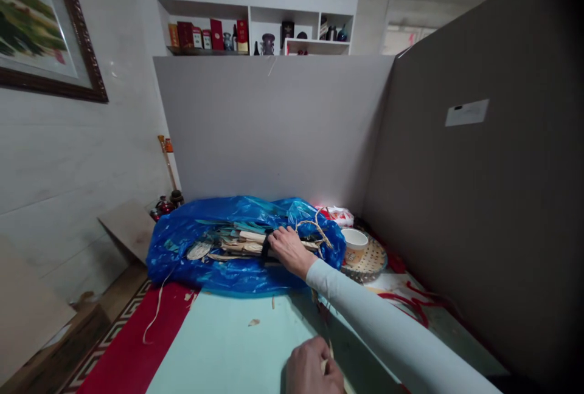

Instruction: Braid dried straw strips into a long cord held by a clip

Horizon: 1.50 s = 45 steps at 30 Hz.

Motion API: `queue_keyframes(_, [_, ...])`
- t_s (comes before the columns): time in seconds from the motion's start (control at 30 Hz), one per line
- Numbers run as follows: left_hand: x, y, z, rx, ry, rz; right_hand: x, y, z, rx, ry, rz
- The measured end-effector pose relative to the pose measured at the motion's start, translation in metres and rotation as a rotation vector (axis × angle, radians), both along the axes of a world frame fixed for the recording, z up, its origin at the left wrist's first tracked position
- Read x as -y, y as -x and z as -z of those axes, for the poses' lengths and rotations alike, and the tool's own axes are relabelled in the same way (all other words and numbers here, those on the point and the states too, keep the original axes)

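A blue plastic bag [182, 230] lies open across the table, holding a bundle of dry, pale plant strips [241, 247] that look like husk or straw. My right hand [289, 251] reaches over the bundle, fingers bent down and closed beside a black band [265, 249]; what the fingertips grip is hidden. A braided loop [322, 227] of the same fibre stands at the bag's right side. Low in the view, my left hand [314, 366] is closed on a pale fibre strand [331, 351], most of which is hidden.
A paper bowl [354, 247] sits on a round woven mat [374, 260] right of the bag. Red cord [410, 304] lies nearby. Grey panels [274, 126] enclose the back and right. Fibre scraps [254, 322] dot the pale green tabletop [219, 345], beside a red strip [137, 339].
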<state>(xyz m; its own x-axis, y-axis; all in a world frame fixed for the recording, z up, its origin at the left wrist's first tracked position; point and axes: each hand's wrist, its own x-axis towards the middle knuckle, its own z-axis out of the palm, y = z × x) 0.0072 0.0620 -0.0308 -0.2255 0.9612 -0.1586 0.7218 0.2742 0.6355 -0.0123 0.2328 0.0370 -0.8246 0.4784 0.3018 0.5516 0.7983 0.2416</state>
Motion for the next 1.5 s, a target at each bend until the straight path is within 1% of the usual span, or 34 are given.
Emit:
queue_keyframes(0.13, [0.000,-0.001,0.002,0.003,-0.014,-0.007,-0.007,-0.007,-0.001,-0.009,-0.002,0.009])
queue_keyframes(0.27, [0.001,-0.001,0.003,0.012,-0.028,-0.014,-0.016,-0.013,-0.004,0.046,0.038,0.002])
queue_keyframes(0.37, [0.000,-0.001,0.005,0.026,-0.041,-0.014,-0.019,-0.022,-0.006,0.056,0.077,0.037])
queue_keyframes(0.47, [0.000,0.000,0.007,0.045,-0.058,-0.012,-0.019,-0.035,-0.012,0.008,0.125,0.085])
queue_keyframes(0.53, [0.000,0.001,0.006,0.059,-0.072,-0.008,-0.018,-0.044,-0.019,-0.071,0.156,0.115])
queue_keyframes(0.63, [0.002,0.004,0.003,0.089,-0.093,-0.002,-0.014,-0.058,-0.034,-0.270,0.197,0.139])
queue_keyframes(0.77, [0.007,0.005,-0.006,0.163,-0.133,0.004,-0.003,-0.072,-0.065,-0.622,0.281,0.121])
queue_keyframes(0.87, [0.010,0.005,-0.012,0.217,-0.158,-0.010,0.018,-0.080,-0.092,-0.859,0.402,0.022])
queue_keyframes(0.97, [0.013,0.007,-0.013,0.276,-0.184,-0.022,0.050,-0.089,-0.116,-1.005,0.551,-0.128])
queue_keyframes(1.03, [0.014,0.009,-0.009,0.321,-0.219,-0.026,0.071,-0.096,-0.127,-1.071,0.622,-0.203])
queue_keyframes(1.07, [0.014,0.010,-0.007,0.347,-0.239,-0.030,0.080,-0.100,-0.129,-1.118,0.681,-0.237])
queue_keyframes(1.1, [0.014,0.010,-0.005,0.376,-0.256,-0.040,0.089,-0.104,-0.129,-1.174,0.770,-0.268])
queue_keyframes(1.17, [0.014,0.011,-0.003,0.443,-0.283,-0.066,0.105,-0.115,-0.122,-1.268,1.028,-0.296])
queue_keyframes(1.23, [0.014,0.012,-0.004,0.517,-0.301,-0.079,0.118,-0.126,-0.106,-1.271,1.281,-0.255])
queue_keyframes(1.27, [0.015,0.013,-0.005,0.556,-0.303,-0.069,0.123,-0.132,-0.094,-1.237,1.351,-0.209])
queue_keyframes(1.3, [0.016,0.014,-0.008,0.593,-0.303,-0.056,0.128,-0.138,-0.082,-1.186,1.387,-0.173])
queue_keyframes(1.4, [0.020,0.017,-0.014,0.690,-0.278,-0.024,0.138,-0.152,-0.043,-1.118,1.423,-0.109])
queue_keyframes(1.5, [0.024,0.016,-0.019,0.763,-0.224,-0.028,0.141,-0.159,-0.013,-1.100,1.426,-0.058])
